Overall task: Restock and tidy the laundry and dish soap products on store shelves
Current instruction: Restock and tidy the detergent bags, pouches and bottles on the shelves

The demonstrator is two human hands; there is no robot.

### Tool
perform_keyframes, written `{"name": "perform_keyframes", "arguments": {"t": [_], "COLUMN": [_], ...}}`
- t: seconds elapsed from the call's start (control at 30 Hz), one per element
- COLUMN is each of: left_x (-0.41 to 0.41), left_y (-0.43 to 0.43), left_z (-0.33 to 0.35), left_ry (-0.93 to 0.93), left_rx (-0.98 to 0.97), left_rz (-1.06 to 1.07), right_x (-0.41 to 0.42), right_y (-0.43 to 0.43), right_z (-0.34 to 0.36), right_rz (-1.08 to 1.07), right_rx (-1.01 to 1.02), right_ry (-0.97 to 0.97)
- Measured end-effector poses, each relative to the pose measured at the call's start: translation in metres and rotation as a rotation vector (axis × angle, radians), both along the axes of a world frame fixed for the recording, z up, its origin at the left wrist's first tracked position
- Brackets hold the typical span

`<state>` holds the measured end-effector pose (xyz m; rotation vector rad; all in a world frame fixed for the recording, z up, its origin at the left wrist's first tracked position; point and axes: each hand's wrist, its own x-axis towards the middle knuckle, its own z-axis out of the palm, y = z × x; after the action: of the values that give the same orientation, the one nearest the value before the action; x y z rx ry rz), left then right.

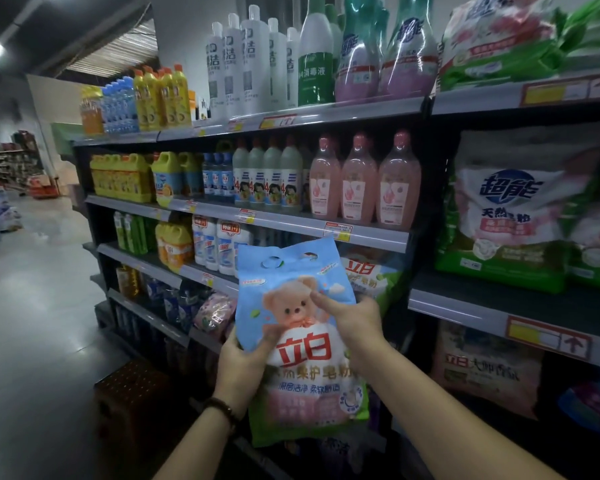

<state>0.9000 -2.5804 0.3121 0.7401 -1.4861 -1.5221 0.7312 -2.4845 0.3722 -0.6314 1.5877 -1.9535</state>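
Note:
I hold a light-blue bag of washing powder (302, 341) with a teddy bear and red characters upright in front of the shelves. My left hand (243, 362) grips its left edge, thumb across the front. My right hand (352, 322) grips its right side higher up, thumb on the bear picture. Behind the bag, on the third shelf, lies another bag of the same brand (371, 275) with a green lower part. Pink dish soap bottles (361, 181) stand in a row on the shelf above it.
The shelving (291, 223) holds white bottles on top, yellow jugs and blue bottles at the left, and large white-green powder bags (506, 216) at the right. A brown plastic stool (132, 400) stands on the aisle floor at the lower left. A pink bag (485, 365) lies low right.

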Motion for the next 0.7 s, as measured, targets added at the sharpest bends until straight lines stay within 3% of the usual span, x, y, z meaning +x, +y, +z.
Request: {"name": "perform_keyframes", "arguments": {"t": [0.13,0.33,0.47,0.57,0.7], "left_x": [-0.01,-0.014,-0.026,-0.038,-0.051], "left_y": [-0.004,-0.032,-0.058,-0.081,-0.112], "left_z": [-0.004,0.0,0.001,0.001,0.004], "left_ry": [0.028,0.087,0.078,-0.019,-0.214], "left_rx": [0.014,0.164,0.241,0.173,0.004], "left_rz": [0.162,0.223,0.176,0.123,-0.044], "right_x": [0.0,-0.026,-0.015,-0.014,-0.018], "right_y": [-0.001,0.029,0.025,0.006,-0.023], "right_z": [-0.004,-0.05,-0.097,-0.11,-0.121], "right_rz": [0.016,0.529,0.481,0.39,0.345], "right_rx": [0.055,0.186,0.073,0.035,0.053], "right_ry": [0.152,0.271,0.128,0.027,-0.252]}}
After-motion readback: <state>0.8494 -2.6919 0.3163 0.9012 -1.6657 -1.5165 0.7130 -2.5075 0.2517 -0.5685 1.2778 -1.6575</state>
